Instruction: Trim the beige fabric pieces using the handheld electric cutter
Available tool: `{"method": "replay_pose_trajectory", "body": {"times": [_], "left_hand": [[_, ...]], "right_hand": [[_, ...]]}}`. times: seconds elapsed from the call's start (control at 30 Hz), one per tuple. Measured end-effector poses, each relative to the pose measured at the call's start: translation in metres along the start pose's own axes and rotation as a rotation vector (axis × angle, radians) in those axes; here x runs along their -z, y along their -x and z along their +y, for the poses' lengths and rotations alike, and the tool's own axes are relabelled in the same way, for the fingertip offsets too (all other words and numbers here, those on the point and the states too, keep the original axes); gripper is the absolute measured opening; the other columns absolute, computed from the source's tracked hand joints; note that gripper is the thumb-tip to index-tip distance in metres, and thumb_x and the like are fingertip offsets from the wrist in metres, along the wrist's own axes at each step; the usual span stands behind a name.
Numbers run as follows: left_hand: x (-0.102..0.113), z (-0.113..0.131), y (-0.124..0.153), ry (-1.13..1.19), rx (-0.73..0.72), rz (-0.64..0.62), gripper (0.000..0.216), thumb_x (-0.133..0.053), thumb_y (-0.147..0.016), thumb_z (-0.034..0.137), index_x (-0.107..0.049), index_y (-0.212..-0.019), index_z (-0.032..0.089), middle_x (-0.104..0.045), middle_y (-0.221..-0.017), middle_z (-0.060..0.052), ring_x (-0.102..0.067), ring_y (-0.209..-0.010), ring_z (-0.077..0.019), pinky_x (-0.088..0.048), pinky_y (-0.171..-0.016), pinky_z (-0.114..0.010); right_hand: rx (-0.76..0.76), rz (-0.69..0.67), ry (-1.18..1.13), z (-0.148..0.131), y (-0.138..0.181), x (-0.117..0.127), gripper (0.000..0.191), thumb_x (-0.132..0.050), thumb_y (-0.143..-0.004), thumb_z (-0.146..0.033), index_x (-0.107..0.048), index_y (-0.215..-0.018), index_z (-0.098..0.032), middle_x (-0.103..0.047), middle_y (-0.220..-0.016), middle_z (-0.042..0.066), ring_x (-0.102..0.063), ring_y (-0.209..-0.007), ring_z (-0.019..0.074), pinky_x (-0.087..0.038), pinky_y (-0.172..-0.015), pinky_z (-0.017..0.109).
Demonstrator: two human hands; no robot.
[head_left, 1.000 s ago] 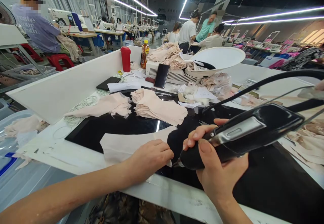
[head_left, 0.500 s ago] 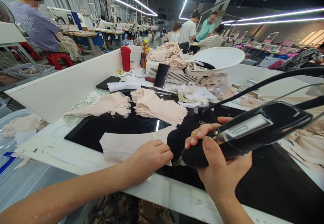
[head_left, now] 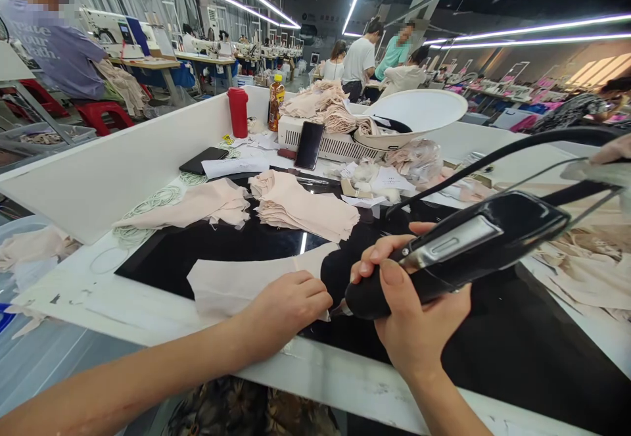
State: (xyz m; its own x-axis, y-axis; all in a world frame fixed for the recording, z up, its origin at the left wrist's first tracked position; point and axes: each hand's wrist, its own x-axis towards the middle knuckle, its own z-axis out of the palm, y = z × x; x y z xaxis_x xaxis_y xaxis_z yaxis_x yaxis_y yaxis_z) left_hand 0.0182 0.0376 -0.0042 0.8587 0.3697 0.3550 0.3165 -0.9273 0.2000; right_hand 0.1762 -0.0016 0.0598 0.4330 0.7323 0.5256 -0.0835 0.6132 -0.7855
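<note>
A pale beige fabric piece [head_left: 231, 278] lies flat on the black glossy work surface [head_left: 221, 245]. My left hand [head_left: 288, 308] rests on its right end, fingers curled down and pressing it to the surface. My right hand [head_left: 409, 311] grips a black corded hand tool [head_left: 458, 252], holding it like a pen. The tool's metal tip sits right at the fabric's edge, beside my left fingertips. A black cable [head_left: 493, 160] runs from the tool up to the right.
Two stacks of beige fabric pieces [head_left: 300, 206] lie behind. A red bottle [head_left: 238, 112], a drink bottle [head_left: 276, 102], a phone [head_left: 309, 145], a white machine box [head_left: 335, 143] and a white bowl [head_left: 424, 110] stand further back. A white partition [head_left: 123, 166] lines the left. Other people work in the background.
The camera view shifted slightly, so everything sits a little left and lower. Both hands and the tool stay at the fabric edge, nearly unmoved.
</note>
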Motion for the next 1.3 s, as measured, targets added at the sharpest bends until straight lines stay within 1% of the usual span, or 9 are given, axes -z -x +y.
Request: {"method": "replay_pose_trajectory", "body": {"times": [0.13, 0.4, 0.57, 0.67, 0.77, 0.87, 0.97, 1.13, 1.3], "left_hand": [[0.000, 0.000, 0.000, 0.003, 0.003, 0.009, 0.018, -0.056, -0.107, 0.015, -0.061, -0.090, 0.016, -0.061, -0.088, -0.002, -0.056, -0.084, -0.0196, -0.047, -0.082, -0.031], [0.002, 0.000, 0.001, 0.009, 0.009, 0.001, 0.016, -0.055, -0.108, 0.017, -0.062, -0.094, 0.016, -0.063, -0.092, -0.003, -0.058, -0.088, -0.0205, -0.048, -0.084, -0.033], [-0.001, -0.001, 0.001, 0.015, 0.013, -0.006, 0.017, -0.054, -0.108, 0.018, -0.062, -0.092, 0.016, -0.063, -0.091, -0.003, -0.058, -0.087, -0.0208, -0.049, -0.084, -0.033], [-0.004, -0.002, 0.001, 0.018, 0.000, 0.014, 0.018, -0.054, -0.108, 0.017, -0.061, -0.092, 0.016, -0.062, -0.089, -0.003, -0.057, -0.086, -0.0204, -0.049, -0.084, -0.033], [-0.004, -0.003, 0.002, 0.055, 0.005, 0.032, 0.015, -0.055, -0.108, 0.017, -0.062, -0.094, 0.016, -0.063, -0.090, -0.003, -0.058, -0.087, -0.0201, -0.050, -0.085, -0.032], [0.001, -0.002, 0.004, 0.139, 0.040, 0.068, 0.012, -0.054, -0.108, 0.017, -0.064, -0.101, 0.016, -0.066, -0.098, -0.004, -0.061, -0.094, -0.0195, -0.051, -0.089, -0.031], [0.009, -0.001, 0.007, 0.193, 0.065, 0.089, 0.016, -0.050, -0.109, 0.016, -0.064, -0.103, 0.016, -0.068, -0.104, -0.007, -0.062, -0.100, -0.0194, -0.052, -0.092, -0.031], [0.020, 0.002, 0.023, 0.201, 0.025, 0.014, 0.021, -0.047, -0.111, 0.019, -0.064, -0.098, 0.017, -0.069, -0.100, -0.006, -0.064, -0.097, -0.0191, -0.053, -0.093, -0.031], [0.032, 0.008, 0.045, 0.258, -0.018, -0.049, 0.013, -0.052, -0.110, 0.022, -0.064, -0.103, 0.020, -0.070, -0.099, -0.003, -0.064, -0.094, -0.0175, -0.053, -0.094, -0.030]], "right_hand": [[0.000, 0.008, -0.003, -0.001, 0.000, -0.001, 0.045, -0.083, -0.082, -0.020, -0.057, -0.118, -0.026, -0.068, -0.081, -0.004, -0.065, -0.058, 0.0139, -0.058, -0.054, 0.031], [-0.023, 0.026, 0.008, -0.002, 0.000, -0.002, 0.041, -0.082, -0.084, -0.023, -0.058, -0.117, -0.027, -0.067, -0.080, -0.004, -0.064, -0.059, 0.0142, -0.058, -0.053, 0.030], [-0.012, -0.001, -0.006, -0.002, 0.001, 0.000, 0.042, -0.082, -0.085, -0.027, -0.058, -0.118, -0.028, -0.066, -0.080, -0.005, -0.064, -0.058, 0.0137, -0.057, -0.053, 0.030], [-0.023, -0.024, -0.015, -0.001, 0.002, -0.001, 0.041, -0.081, -0.086, -0.025, -0.056, -0.118, -0.029, -0.066, -0.081, -0.005, -0.064, -0.058, 0.0136, -0.054, -0.050, 0.028], [-0.033, -0.009, 0.001, 0.001, 0.002, -0.002, 0.039, -0.080, -0.087, -0.021, -0.057, -0.117, -0.029, -0.066, -0.082, -0.005, -0.064, -0.059, 0.0128, -0.055, -0.053, 0.028], [-0.037, -0.012, -0.010, 0.002, 0.003, -0.002, 0.041, -0.080, -0.086, -0.021, -0.056, -0.119, -0.029, -0.067, -0.082, -0.005, -0.064, -0.058, 0.0127, -0.057, -0.055, 0.030], [-0.043, -0.027, -0.025, -0.001, 0.003, 0.001, 0.042, -0.081, -0.086, -0.023, -0.056, -0.120, -0.028, -0.067, -0.082, -0.005, -0.064, -0.058, 0.0132, -0.057, -0.053, 0.030], [-0.010, 0.019, 0.010, -0.008, -0.008, 0.010, 0.043, -0.083, -0.085, -0.024, -0.058, -0.121, -0.028, -0.068, -0.082, -0.004, -0.065, -0.061, 0.0144, -0.058, -0.054, 0.031], [0.046, 0.092, 0.083, -0.003, -0.031, 0.025, 0.042, -0.084, -0.084, -0.026, -0.059, -0.118, -0.028, -0.068, -0.082, -0.005, -0.064, -0.060, 0.0138, -0.057, -0.055, 0.031]]}}
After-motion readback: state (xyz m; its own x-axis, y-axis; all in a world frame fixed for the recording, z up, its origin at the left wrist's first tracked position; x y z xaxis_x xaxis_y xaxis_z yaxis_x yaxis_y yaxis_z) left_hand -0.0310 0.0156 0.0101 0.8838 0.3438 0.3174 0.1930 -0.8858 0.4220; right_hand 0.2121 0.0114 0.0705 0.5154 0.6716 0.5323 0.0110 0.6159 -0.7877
